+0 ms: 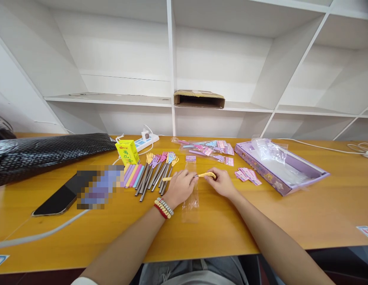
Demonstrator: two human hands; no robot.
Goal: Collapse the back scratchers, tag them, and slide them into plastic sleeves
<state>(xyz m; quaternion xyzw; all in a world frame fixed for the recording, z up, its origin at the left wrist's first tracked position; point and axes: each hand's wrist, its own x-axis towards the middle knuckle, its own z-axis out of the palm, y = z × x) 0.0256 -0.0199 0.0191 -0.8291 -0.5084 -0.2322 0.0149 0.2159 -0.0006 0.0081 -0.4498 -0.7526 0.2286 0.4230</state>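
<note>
Beyond our grey clothing, our left hand grips and our right hand pinches a slim yellow claw-headed stick, crosswise above a long clear plastic sleeve.

Both hands' fingers hold a yellow stick above the table.

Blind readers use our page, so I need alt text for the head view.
A person's left hand and right hand hold a yellow claw-headed stick over a clear plastic sleeve on a yellow wooden table. Metal tubes with coloured claw heads lie left; an open purple cardboard box sits right.
</note>
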